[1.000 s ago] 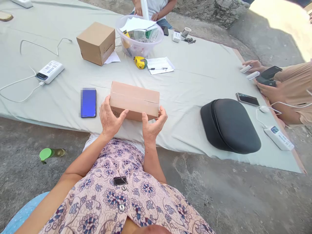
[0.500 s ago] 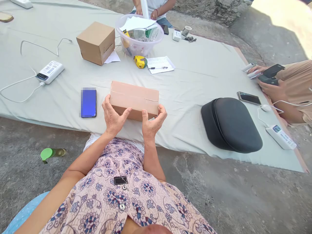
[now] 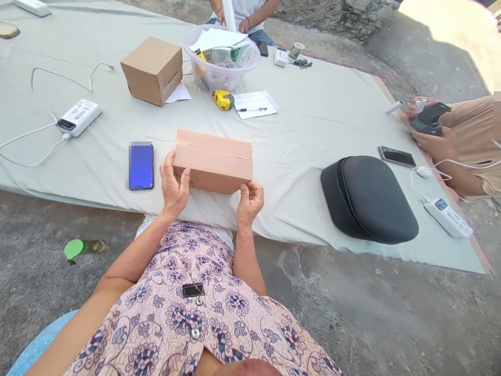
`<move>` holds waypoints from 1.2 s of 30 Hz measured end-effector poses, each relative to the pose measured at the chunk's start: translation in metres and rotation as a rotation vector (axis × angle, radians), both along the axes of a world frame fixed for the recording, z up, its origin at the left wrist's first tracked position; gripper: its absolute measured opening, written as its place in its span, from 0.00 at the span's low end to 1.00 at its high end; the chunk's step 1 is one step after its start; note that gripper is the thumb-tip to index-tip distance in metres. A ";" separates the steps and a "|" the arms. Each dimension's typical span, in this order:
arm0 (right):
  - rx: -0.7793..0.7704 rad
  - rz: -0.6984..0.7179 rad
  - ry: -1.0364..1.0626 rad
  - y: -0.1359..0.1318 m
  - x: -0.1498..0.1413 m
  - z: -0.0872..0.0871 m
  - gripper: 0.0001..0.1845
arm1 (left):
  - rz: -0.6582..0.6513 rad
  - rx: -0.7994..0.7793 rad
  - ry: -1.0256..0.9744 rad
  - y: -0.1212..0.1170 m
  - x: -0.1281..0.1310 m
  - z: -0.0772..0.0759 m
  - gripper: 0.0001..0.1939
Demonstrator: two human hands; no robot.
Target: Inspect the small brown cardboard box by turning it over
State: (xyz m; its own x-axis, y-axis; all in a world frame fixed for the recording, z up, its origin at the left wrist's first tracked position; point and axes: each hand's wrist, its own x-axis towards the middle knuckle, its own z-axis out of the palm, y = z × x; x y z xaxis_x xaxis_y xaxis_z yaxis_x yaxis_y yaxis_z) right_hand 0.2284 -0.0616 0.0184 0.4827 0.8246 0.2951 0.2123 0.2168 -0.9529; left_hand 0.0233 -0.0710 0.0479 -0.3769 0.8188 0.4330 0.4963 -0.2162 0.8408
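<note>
A closed brown cardboard box point(image 3: 215, 151) sits on the cloth near the table's front edge, a taped seam running along its top. My left hand point(image 3: 173, 185) grips its left end, fingers along the side and thumb against the front face. At the front right corner, my right hand point(image 3: 250, 201) pinches the box low down between thumb and curled fingers. The fingertips of both hands are partly hidden by the box. Left of my left hand lies a phone point(image 3: 141, 166) with a blue screen.
Behind the box are a yellow tape measure point(image 3: 223, 100), a paper with a pen point(image 3: 256, 104), a plastic basket point(image 3: 221, 78) and a larger carton point(image 3: 152, 70). A black case point(image 3: 370, 198) stands right, a power bank point(image 3: 79, 117) left. Two other people sit at the table.
My left thumb has moved left along the front face. My right hand has slid down and outward to the front right corner, uncovering more of the front. The box has hardly moved.
</note>
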 end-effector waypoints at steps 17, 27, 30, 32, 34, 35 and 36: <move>-0.331 0.124 -0.236 0.000 0.014 -0.023 0.19 | 0.084 -0.230 -0.057 0.007 -0.024 -0.045 0.03; -0.342 0.137 -0.232 0.002 0.006 -0.017 0.16 | 0.120 -0.218 -0.009 0.011 -0.025 -0.043 0.01; -0.351 0.145 -0.218 0.002 0.007 -0.018 0.17 | 0.105 -0.210 -0.024 0.012 -0.025 -0.043 0.01; -0.344 0.136 -0.230 0.003 0.008 -0.021 0.17 | 0.112 -0.211 -0.016 0.012 -0.025 -0.044 0.02; -0.322 0.133 -0.256 0.004 0.008 -0.024 0.17 | 0.128 -0.204 0.003 0.013 -0.025 -0.045 0.02; -0.309 0.133 -0.268 0.004 0.008 -0.025 0.17 | 0.134 -0.197 0.010 0.014 -0.025 -0.046 0.03; -0.299 0.132 -0.276 0.005 0.007 -0.027 0.17 | 0.138 -0.191 0.012 0.014 -0.025 -0.047 0.03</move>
